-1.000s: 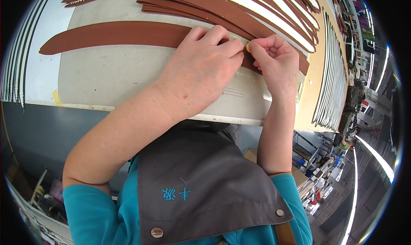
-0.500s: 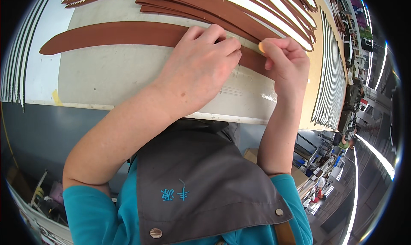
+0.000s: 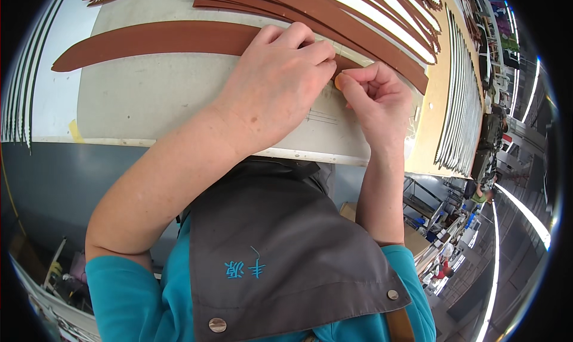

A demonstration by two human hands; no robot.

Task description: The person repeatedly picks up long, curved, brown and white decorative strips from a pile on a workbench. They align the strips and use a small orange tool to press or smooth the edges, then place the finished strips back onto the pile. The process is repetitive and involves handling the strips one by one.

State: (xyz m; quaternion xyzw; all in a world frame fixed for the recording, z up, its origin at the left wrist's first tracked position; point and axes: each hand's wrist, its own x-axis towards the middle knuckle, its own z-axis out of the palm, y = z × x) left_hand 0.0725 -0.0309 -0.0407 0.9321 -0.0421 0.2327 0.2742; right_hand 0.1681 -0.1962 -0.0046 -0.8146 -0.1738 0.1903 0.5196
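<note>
1. We have our left hand [image 3: 277, 82] palm down over a long brown strip [image 3: 155, 37], fingers bent. Fingertips are hidden, so we can't tell if they grip the strip or only press on it.
2. We have our right hand [image 3: 382, 103] just beside the left, thumb and index finger pinching a small yellow-orange piece [image 3: 338, 81]. The piece sits close to the strip's lower edge; we can't tell if it touches.
3. The strip lies crosswise on the desk [image 3: 149, 97], tapered end left, middle under our left hand, more of it showing between the hands.
4. Beyond it we see a stack of brown strips [image 3: 262, 6], with zigzag white-edged pieces at its right.
5. Writing: blue embroidered characters [image 3: 245, 269] on our dark grey apron [image 3: 268, 222], loose thread beside them.
6. Desk marks: thin parallel lines [image 3: 322, 116] near our right wrist, yellow tape [image 3: 75, 130] near the front edge, left.
</note>
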